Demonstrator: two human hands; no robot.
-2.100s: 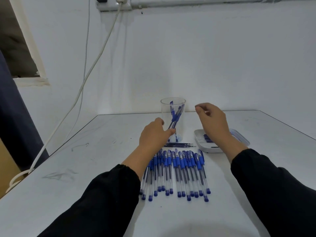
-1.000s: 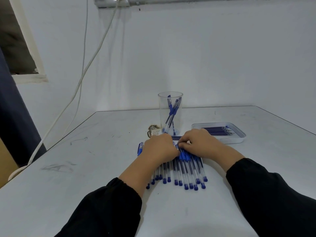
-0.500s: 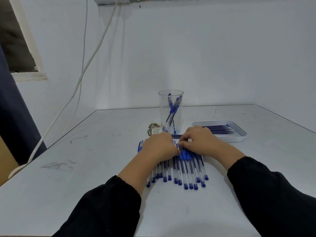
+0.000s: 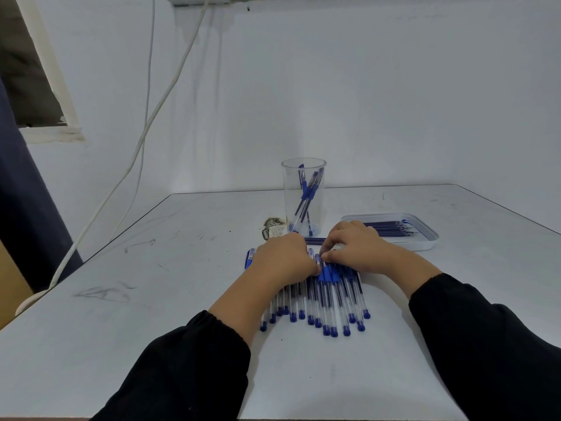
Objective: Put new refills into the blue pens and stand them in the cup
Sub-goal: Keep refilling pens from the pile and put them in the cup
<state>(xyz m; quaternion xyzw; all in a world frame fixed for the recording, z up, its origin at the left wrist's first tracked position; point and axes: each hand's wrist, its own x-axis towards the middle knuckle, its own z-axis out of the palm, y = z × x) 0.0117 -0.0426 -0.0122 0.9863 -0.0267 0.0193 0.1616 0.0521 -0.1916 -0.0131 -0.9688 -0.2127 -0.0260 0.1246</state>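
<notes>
Blue pens [image 4: 326, 302] lie in a close row on the white table [image 4: 121, 329], slim clear plastic barrels side by side with small blue end caps toward the person and blue grip sections at the far end. The row fans slightly, so the near ends form an uneven line. One pen [image 4: 249, 259] pokes out past the left edge of the left hand.

Both hands rest on the far end of the row. The left hand [image 4: 283, 262] lies knuckles up over the pens, its fingers bent downward onto them; whether it actually grips one cannot be told, since the fingertips are hidden. The right hand [image 4: 355, 247] sits just beside it, fingers curled and thumb meeting them in a pinch at the top of a pen near the middle of the row. Black sleeves with gathered cuffs cover both forearms.

Beyond the hands stands the cup [image 4: 303, 197], a tall clear plastic cylinder holding a few blue pens that lean against its wall. To its right sits a shallow white tray [image 4: 425, 241] with rounded corners, holding thin dark refills [image 4: 391, 227] laid lengthwise. A few more thin dark refills [image 4: 314, 240] lie loose on the table between the cup and the hands.

The tabletop is smooth and matte, scuffed with grey marks, with a brownish stain [image 4: 273, 227] left of the cup. A white cable [image 4: 145, 132] hangs down the pale wall at the left.
</notes>
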